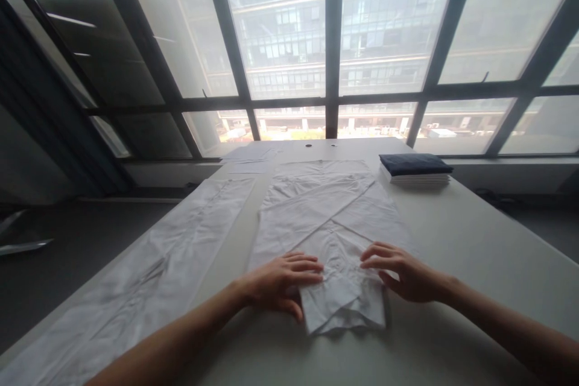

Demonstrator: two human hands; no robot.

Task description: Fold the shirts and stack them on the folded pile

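A white garment [325, 223] lies spread flat in the middle of the frame on a long pale table [488, 241], its sides folded inward so that the cloth forms a narrow strip running from the lower centre up toward the window. Both hands rest on its near end. The left hand [280, 280] lies palm down, fingers stretched out flat toward the right, pressing on the left part of the folded cloth at lower centre; it is open, gripping nothing. The right hand [402, 271] sits just right of it, fingers spread and slightly curled, fingertips touching the fabric's right part; it too is open, with nothing clasped. The two hands are near each other with a wrinkled patch of cloth between them. Along the table's left edge, in the lower left of the frame, a second long white cloth [149, 283] lies flat. At upper right on the table sits a stack of folded white items topped by a dark folded piece [414, 164]. Large window panes [289, 24] fill the upper frame.
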